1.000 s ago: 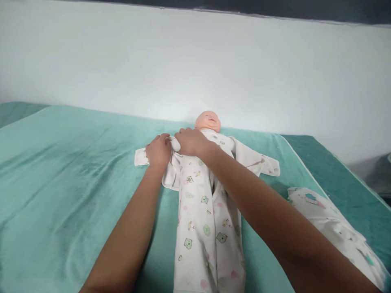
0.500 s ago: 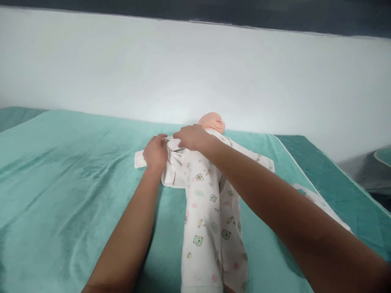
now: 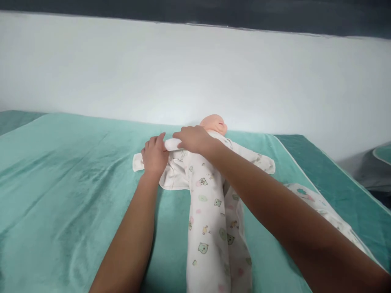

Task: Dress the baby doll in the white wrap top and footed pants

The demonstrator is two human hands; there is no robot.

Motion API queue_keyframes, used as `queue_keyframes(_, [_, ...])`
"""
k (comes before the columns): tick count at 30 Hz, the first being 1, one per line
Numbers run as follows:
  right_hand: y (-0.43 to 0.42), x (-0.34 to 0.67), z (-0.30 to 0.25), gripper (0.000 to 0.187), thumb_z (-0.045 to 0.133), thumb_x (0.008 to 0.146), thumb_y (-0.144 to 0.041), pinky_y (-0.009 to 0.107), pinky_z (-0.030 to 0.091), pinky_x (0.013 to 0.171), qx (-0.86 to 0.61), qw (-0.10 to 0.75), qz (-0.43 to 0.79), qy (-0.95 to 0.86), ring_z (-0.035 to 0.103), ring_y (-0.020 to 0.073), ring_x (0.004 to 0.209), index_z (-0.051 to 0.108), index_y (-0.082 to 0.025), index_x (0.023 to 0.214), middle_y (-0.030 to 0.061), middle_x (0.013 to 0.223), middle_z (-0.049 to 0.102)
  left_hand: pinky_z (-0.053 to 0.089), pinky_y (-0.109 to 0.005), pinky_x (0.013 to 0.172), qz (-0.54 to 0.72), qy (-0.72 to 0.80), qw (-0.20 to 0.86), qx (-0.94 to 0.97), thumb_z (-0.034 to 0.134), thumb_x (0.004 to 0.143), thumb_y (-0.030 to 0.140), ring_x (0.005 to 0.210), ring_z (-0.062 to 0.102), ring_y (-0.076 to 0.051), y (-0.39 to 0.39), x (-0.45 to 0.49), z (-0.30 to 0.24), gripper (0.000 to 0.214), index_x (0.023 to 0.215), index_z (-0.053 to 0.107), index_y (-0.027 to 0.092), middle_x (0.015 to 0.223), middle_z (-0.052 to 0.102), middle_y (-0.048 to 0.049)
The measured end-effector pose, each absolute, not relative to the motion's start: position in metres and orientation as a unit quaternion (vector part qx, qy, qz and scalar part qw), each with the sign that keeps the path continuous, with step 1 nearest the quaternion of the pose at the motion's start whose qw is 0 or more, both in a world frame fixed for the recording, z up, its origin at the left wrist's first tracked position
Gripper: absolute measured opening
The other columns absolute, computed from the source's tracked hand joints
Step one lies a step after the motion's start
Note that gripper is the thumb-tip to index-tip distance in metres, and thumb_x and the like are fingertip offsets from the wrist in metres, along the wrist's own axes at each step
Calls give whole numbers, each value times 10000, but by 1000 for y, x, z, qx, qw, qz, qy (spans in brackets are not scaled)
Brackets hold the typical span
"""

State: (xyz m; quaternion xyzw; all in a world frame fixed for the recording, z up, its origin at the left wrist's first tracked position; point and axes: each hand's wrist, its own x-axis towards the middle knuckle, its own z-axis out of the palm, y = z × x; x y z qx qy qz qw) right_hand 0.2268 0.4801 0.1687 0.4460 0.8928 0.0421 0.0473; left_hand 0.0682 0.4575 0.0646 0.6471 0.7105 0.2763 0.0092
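A baby doll (image 3: 214,123) lies on its back, its bare head toward the wall. White baby clothes (image 3: 205,228) printed with green and pink animals cover its body and legs. My left hand (image 3: 155,156) is closed around the sleeve on the left, whose cuff sticks out past my fingers. With bent fingers, my right hand (image 3: 193,139) grips the cloth near the doll's shoulder and hides part of the chest. Between both hands shows a white rounded fold of cloth (image 3: 172,144). Below it the front flap (image 3: 174,179) lies spread on the bed cover.
A pale green cover (image 3: 76,183) lies under the doll, with a darker green strip (image 3: 330,175) along the right. Another white printed cloth (image 3: 317,203) lies at the right, partly behind my right forearm. A white wall (image 3: 195,73) rises behind.
My hands have stayed almost in place. The fold of cloth between them now bulges out more, and the flap below has shifted. The view has moved slightly, showing more of the cloth at right.
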Motion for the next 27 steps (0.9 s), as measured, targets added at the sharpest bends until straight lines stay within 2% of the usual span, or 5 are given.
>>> queue_keyframes(7, [492,221,154,302,553,981,-326,368,470,805,442,8,-46,896,667,290,1054,656,-212,1242,113,1212,712,382,-511,1103,219,717,14,662,493,936,202,1229,577,-316,462,62,62,454,1365,586,316,1302,660,-78])
queue_keyframes(12, [479,272,152,386,448,1020,-365,418,426,1084,453,-202,-141,857,575,256,1292,647,-221,1317,79,1398,648,368,-567,1115,221,751,19,622,458,945,187,1263,559,-339,463,58,60,464,1377,582,302,1335,648,-99])
queue_keyframes(15, [457,324,126,414,410,1021,-393,424,423,1111,502,-340,-143,782,580,246,1286,647,-246,1326,63,1378,663,251,-641,1185,214,757,18,617,456,935,178,1285,550,-347,464,59,58,484,1394,565,289,1368,628,-108])
queue_keyframes(20, [427,401,67,506,541,858,-246,537,398,1131,628,-316,-40,710,575,323,1285,636,-263,1355,69,1379,661,115,-607,1256,199,746,11,635,440,883,124,1285,571,-335,466,59,52,546,1411,546,218,1324,642,-124])
queue_keyframes(27, [434,404,55,568,491,741,-123,467,460,1084,642,-373,-41,669,638,280,1190,700,-253,1253,53,1290,705,158,-541,1286,306,681,121,654,477,739,52,1491,374,-311,454,70,66,740,1475,466,133,1498,521,-164])
